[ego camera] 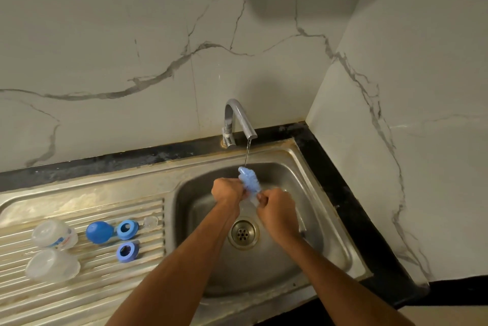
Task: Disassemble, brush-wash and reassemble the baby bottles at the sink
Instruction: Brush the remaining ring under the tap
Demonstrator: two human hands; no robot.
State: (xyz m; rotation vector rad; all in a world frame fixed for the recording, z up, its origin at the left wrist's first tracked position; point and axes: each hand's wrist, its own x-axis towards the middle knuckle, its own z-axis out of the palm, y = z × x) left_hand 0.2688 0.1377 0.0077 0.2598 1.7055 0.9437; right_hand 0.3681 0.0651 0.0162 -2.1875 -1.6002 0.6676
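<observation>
Over the steel sink (330,241) I hold a blue bottle brush (249,179) under a thin stream from the tap (239,119). My left hand (228,189) pinches the bristle head from the left. My right hand (278,213) grips the brush's lower end, which is mostly hidden in the fingers. On the drainboard (79,296) lie two clear bottles (54,233) (52,265), a blue cap (99,232), two blue collar rings (127,229) (127,251) and a clear teat (150,221).
Marble-patterned walls close in behind and on the right. A black counter strip (351,193) runs round the sink. The drain (243,232) sits in the middle of the basin, under my wrists.
</observation>
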